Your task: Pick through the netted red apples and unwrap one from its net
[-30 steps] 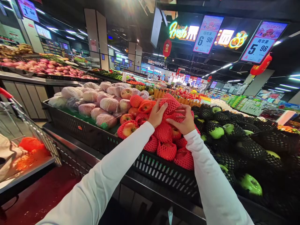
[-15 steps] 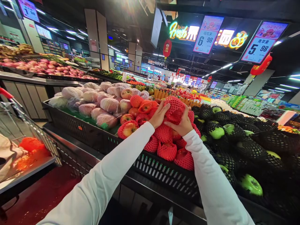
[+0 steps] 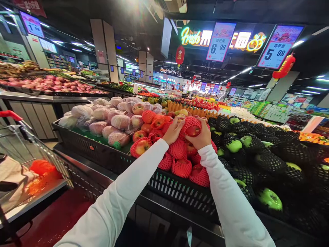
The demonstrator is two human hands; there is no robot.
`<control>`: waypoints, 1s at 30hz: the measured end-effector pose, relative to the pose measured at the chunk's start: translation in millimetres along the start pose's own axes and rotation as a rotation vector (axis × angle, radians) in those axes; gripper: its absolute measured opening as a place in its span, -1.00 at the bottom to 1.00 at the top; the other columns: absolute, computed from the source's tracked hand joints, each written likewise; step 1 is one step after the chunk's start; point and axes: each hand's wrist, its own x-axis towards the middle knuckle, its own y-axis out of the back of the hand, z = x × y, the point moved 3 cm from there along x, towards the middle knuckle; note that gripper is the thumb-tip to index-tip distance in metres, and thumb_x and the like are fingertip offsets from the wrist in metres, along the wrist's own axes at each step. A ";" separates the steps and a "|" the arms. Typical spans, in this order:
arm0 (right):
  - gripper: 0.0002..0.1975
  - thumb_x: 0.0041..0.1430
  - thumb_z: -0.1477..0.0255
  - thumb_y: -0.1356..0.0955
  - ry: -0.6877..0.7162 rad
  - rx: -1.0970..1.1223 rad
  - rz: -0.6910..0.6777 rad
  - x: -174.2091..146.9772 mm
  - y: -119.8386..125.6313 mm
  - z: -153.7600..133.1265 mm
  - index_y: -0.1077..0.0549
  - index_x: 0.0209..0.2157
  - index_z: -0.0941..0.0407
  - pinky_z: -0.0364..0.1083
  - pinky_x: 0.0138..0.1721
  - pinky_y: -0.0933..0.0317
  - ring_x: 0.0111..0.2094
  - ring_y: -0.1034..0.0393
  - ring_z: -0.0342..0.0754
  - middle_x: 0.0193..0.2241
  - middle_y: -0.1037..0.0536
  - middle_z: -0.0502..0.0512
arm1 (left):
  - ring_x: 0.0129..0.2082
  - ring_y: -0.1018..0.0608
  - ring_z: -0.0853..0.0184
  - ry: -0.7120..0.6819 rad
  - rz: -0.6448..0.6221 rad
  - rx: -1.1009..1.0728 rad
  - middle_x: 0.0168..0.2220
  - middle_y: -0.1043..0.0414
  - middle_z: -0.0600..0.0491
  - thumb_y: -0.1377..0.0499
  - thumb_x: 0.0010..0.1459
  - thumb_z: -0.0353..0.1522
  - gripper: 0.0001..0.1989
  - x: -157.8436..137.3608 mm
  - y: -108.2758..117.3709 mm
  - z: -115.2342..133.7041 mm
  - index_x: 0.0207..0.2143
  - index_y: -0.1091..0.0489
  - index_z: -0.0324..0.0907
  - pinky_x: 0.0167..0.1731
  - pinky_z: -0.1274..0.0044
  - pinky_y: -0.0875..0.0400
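Between my two hands is a red apple (image 3: pixel 192 130) in a red foam net, at the top of the pile. My right hand (image 3: pixel 202 135) grips it from the right, thumb across its near side. My left hand (image 3: pixel 174 132) curls against its left side; its fingertips are partly hidden behind the net. Below my hands, several more netted red apples (image 3: pixel 181 168) fill the front of the black crate (image 3: pixel 180 192). Bare and half-netted apples (image 3: pixel 140 146) lie left of my left hand.
Wrapped pale pink fruit (image 3: pixel 120 121) lies at the left of the crate. Green apples in black nets (image 3: pixel 233 145) are heaped on the right. A shopping cart (image 3: pixel 38 147) with a red bag stands at the left. Price screens (image 3: pixel 221 42) hang overhead.
The held apple has turned, so more of its red skin shows through the net opening. Both hands stay around it, and the view has shifted slightly.
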 end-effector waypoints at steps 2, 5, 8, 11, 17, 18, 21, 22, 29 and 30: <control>-0.24 -0.28 0.33 -0.53 -0.048 -0.003 0.040 0.7 1.6 4.2 -0.32 0.04 0.11 0.21 0.18 -0.28 0.08 -0.41 0.23 0.05 -0.49 0.30 | -0.17 -0.56 0.27 0.022 0.003 -0.041 -0.05 -0.46 -0.07 -0.09 0.26 0.07 -0.48 -2.4 0.5 5.0 0.01 -0.25 -0.16 -0.06 0.38 -0.48; -0.24 -0.31 0.24 -0.55 -0.153 0.041 0.084 0.0 3.7 5.1 -0.35 0.00 0.10 0.22 0.14 -0.31 0.04 -0.43 0.23 0.01 -0.51 0.29 | -0.25 -0.55 0.29 -0.025 0.032 -0.068 -0.16 -0.47 -0.02 -0.14 0.25 0.03 -0.51 -4.4 3.5 12.3 0.01 -0.29 -0.12 -0.14 0.42 -0.49; -0.20 -0.37 0.05 -0.56 -0.357 0.070 0.113 -3.4 3.3 6.5 -0.40 -0.05 0.11 0.30 0.07 -0.33 -0.06 -0.47 0.27 -0.11 -0.56 0.26 | -0.13 -0.53 0.23 -0.149 0.067 0.005 -0.17 -0.48 -0.05 -0.13 0.27 0.00 -0.59 -5.2 7.8 22.5 -0.11 -0.42 -0.13 -0.01 0.34 -0.45; -0.26 -0.24 -0.06 -0.51 -0.451 0.230 0.129 -5.7 -2.1 10.6 -0.42 -0.07 0.09 0.29 0.09 -0.32 -0.07 -0.48 0.20 -0.13 -0.57 0.20 | 0.02 -0.48 0.15 -0.228 -0.039 0.038 -0.05 -0.46 -0.12 -0.17 0.26 -0.05 -0.61 -6.7 6.9 32.5 -0.10 -0.49 -0.16 -0.07 0.35 -0.48; -0.19 -0.16 -0.21 -0.39 -0.552 0.612 -0.006 -4.9 -16.5 19.5 -0.37 -0.04 0.10 0.20 0.23 -0.25 0.12 -0.42 0.14 0.05 -0.52 0.25 | 0.16 -0.38 0.06 -0.230 -0.098 0.144 0.10 -0.35 -0.18 -0.30 0.14 -0.02 -0.41 -8.4 3.5 34.4 0.11 -0.40 -0.15 -0.12 0.36 -0.52; -0.15 -0.20 -0.24 -0.39 -0.549 0.647 -0.052 -5.3 -17.6 17.8 -0.35 -0.02 0.10 0.20 0.24 -0.24 0.15 -0.40 0.15 0.08 -0.50 0.27 | 0.17 -0.37 0.06 -0.252 -0.060 0.170 0.09 -0.35 -0.18 -0.30 0.14 0.00 -0.41 -7.8 4.6 33.2 0.10 -0.40 -0.15 0.00 0.29 -0.47; 0.00 -0.38 -0.19 -0.49 -0.490 0.773 -0.209 -8.2 -21.0 7.4 -0.25 0.06 0.07 0.20 0.14 -0.36 0.11 -0.43 0.17 0.12 -0.47 0.31 | 0.19 -0.36 0.09 -0.284 0.064 0.189 0.08 -0.31 -0.16 -0.21 0.20 0.06 -0.43 -5.5 10.4 29.1 0.06 -0.42 -0.15 0.26 0.19 -0.22; 0.07 -0.45 -0.13 -0.54 -0.470 0.795 -0.247 -9.3 -22.1 4.0 -0.21 0.09 0.06 0.20 0.08 -0.42 0.08 -0.46 0.18 0.13 -0.46 0.31 | 0.19 -0.35 0.10 -0.283 0.099 0.185 0.09 -0.31 -0.15 -0.17 0.22 0.07 -0.44 -4.7 12.7 28.2 0.05 -0.43 -0.15 0.29 0.19 -0.17; -0.09 -0.44 0.07 -0.61 -0.374 0.587 -0.099 -5.6 -15.6 3.4 -0.30 -0.03 0.10 0.17 0.16 -0.35 -0.01 -0.49 0.10 -0.01 -0.53 0.23 | 0.13 -0.43 0.16 -0.265 0.093 0.160 0.01 -0.43 -0.11 -0.07 0.27 0.10 -0.47 -1.3 15.7 31.3 -0.13 -0.47 -0.16 0.24 0.27 -0.23; -0.13 -0.42 0.05 -0.60 -0.367 0.528 -0.075 -5.1 -12.7 4.1 -0.33 -0.06 0.10 0.17 0.15 -0.35 -0.04 -0.49 0.10 -0.05 -0.55 0.20 | 0.10 -0.46 0.16 -0.249 0.087 0.142 -0.03 -0.46 -0.11 -0.07 0.27 0.10 -0.48 -0.9 14.7 30.4 -0.16 -0.46 -0.16 0.22 0.28 -0.25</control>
